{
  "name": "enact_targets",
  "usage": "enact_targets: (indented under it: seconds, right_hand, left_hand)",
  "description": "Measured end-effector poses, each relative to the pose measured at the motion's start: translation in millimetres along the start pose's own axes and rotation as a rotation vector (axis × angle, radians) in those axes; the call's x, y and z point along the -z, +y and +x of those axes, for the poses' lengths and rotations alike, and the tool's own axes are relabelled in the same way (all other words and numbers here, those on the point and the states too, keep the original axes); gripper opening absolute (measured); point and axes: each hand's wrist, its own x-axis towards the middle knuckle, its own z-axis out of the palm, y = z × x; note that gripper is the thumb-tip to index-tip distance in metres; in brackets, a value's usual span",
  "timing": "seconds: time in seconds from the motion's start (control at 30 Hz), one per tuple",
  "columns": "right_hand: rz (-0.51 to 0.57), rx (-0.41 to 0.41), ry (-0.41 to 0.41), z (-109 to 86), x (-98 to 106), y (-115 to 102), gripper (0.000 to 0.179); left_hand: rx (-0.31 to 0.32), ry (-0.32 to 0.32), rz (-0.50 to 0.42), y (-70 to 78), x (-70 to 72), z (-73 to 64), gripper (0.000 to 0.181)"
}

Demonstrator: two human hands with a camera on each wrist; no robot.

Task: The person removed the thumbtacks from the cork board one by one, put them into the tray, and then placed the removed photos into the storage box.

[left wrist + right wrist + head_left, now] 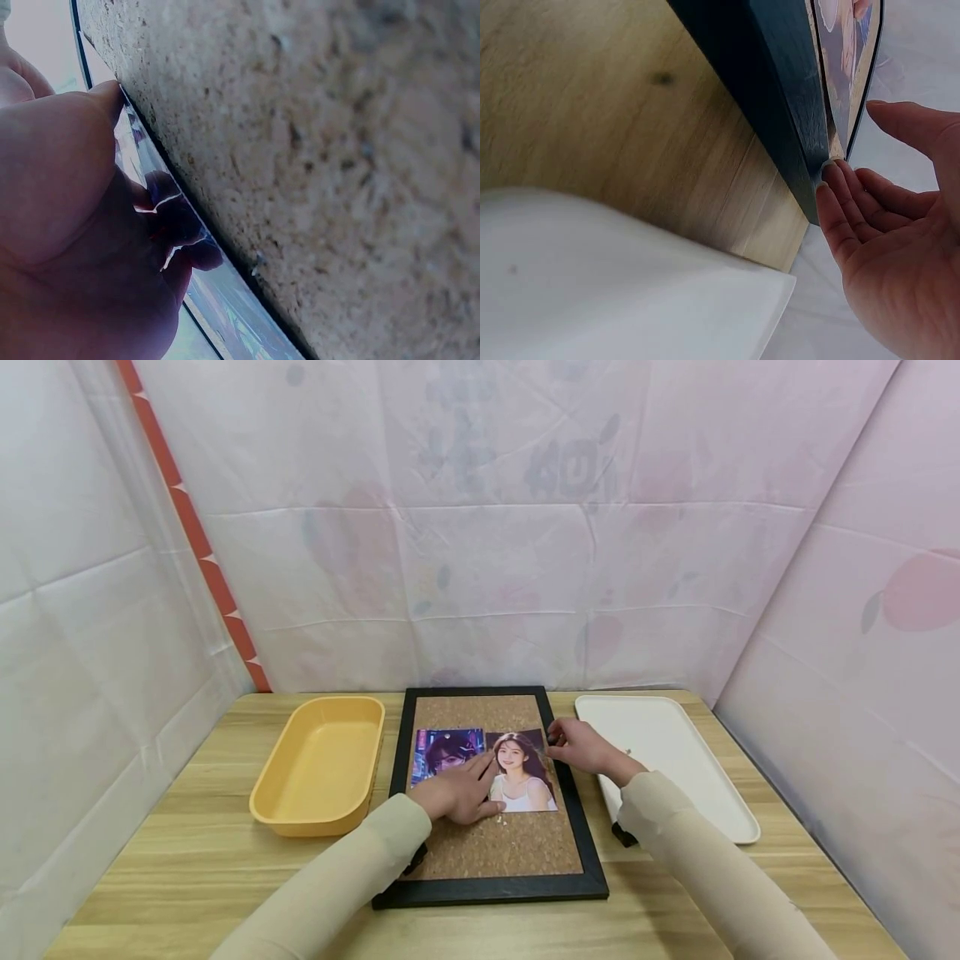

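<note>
A corkboard [510, 852] in a black frame lies on the table with two photo prints side by side on it. My left hand [468, 789] rests across both prints, fingers straight and spread a little, covering part of the left print [431, 750], a purple-blue illustrated portrait. The right print [517, 772] shows a long-haired person in a white top. At that print's right edge, my right hand [585, 746] has its fingertips on the black frame [799, 90]. In the right wrist view its thumb stands apart from the bent fingers [847, 214], with nothing between them.
A yellow tray [315, 822] stands left of the board. On the right lies a white tray [693, 760], partly under my right forearm. Small pale bits [502, 819] lie on the cork below the prints. A fabric curtain [487, 568] hangs behind the table.
</note>
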Motion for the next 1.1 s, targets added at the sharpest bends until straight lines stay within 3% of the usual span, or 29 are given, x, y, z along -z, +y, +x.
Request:
enact_targets:
  seconds: [0.2,0.53,0.87,1.1]
  right_hand:
    - [-0.007,-0.009,0.009,2.3,-2.4,-1.4,0.034]
    - [0.023,-0.028,0.027,5.9,-6.0,-1.1,0.036]
    - [0.081,-0.075,0.038,7.4,-8.3,-1.5,0.037]
    - [0.125,-0.091,0.053,5.9,-11.1,-0.8,0.040]
  left_hand:
    - [0.002,-0.001,0.001,-1.7,-2.1,2.8,0.080]
    - [0.000,-0.005,-0.005,7.8,11.5,-12.5,0.079]
    - [0.009,-0.013,-0.002,9.2,16.6,-15.9,0.078]
    - [0.010,-0.019,-0.003,3.7,5.5,-5.5,0.081]
